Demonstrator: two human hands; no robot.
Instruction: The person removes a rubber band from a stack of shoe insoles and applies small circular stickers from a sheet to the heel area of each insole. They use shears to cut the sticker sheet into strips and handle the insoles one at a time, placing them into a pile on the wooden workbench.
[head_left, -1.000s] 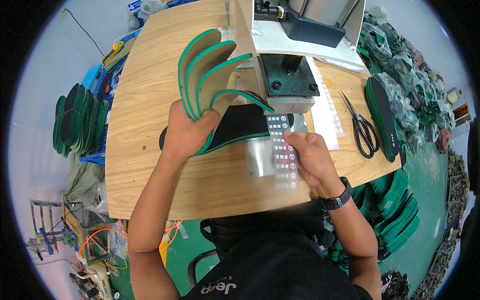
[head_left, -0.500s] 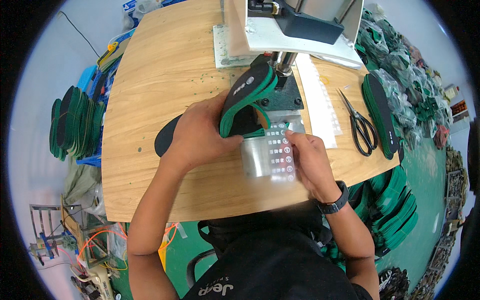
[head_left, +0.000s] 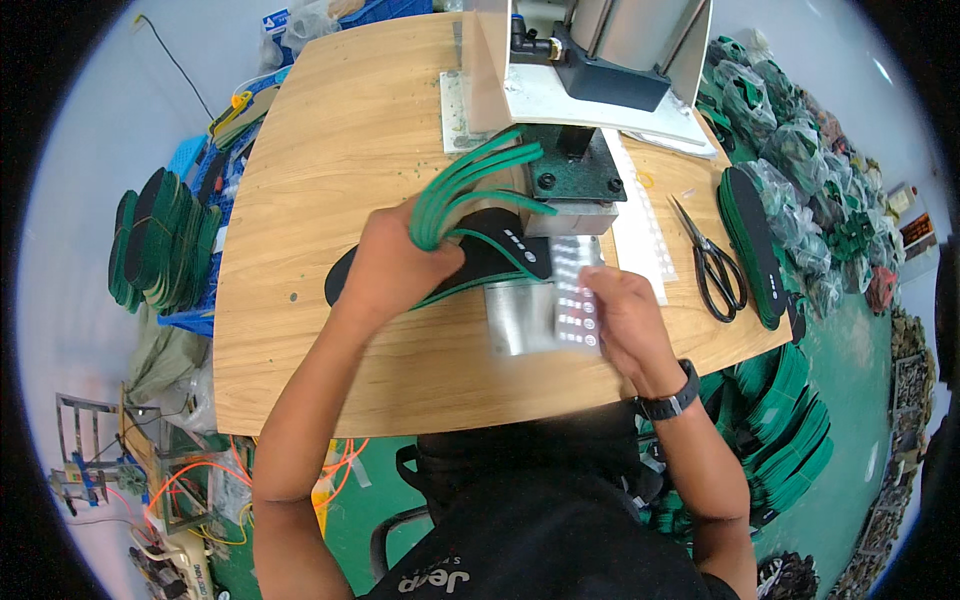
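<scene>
While the left hand [head_left: 395, 265] pinches a fanned bunch of green-edged insoles [head_left: 470, 185] by one end, one black insole [head_left: 490, 250] lies flat, its tip at the press [head_left: 575, 175] base. Right hand [head_left: 615, 315] fingers closed on a clear sheet of small stickers [head_left: 575, 300], just beside that tip. Progress looks early to mid: several insoles in hand, stacks piled left [head_left: 160, 250] and right [head_left: 750, 240]. Scissors [head_left: 712, 265] idle on the table [head_left: 330, 120]. Blur hides the sticker sheet's detail; press head cut off at top.
</scene>
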